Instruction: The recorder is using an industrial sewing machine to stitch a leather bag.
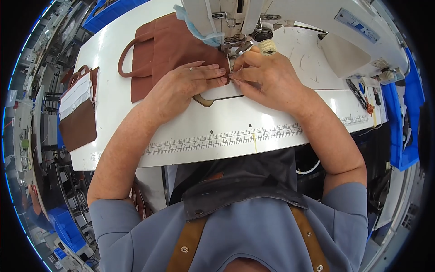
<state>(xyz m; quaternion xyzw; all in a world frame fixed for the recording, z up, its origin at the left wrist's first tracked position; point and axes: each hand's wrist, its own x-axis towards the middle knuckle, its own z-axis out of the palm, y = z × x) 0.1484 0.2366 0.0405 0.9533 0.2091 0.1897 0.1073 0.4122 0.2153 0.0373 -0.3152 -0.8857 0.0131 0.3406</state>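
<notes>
A reddish-brown bag panel (pixel 170 43) with a looped handle lies on the white sewing table. Its right edge reaches under the needle area of the sewing machine (pixel 230 45). My left hand (pixel 186 84) rests flat on the panel, fingers stretched out toward the needle, a ring on one finger. Just right of the needle, my right hand (pixel 267 77) has thumb and fingers pinched at the panel's edge. The fingertips of both hands almost meet there. A light blue cloth-like piece (pixel 195 29) hangs on the machine head and hides part of the panel.
Brown pieces (pixel 78 122) with a white sheet lie at the table's left end. A ruler strip (pixel 217 139) runs along the front edge. Small tools (pixel 358 94) lie at the right, beside a blue bin (pixel 401 131). Loose threads (pixel 304 59) lie behind my right hand.
</notes>
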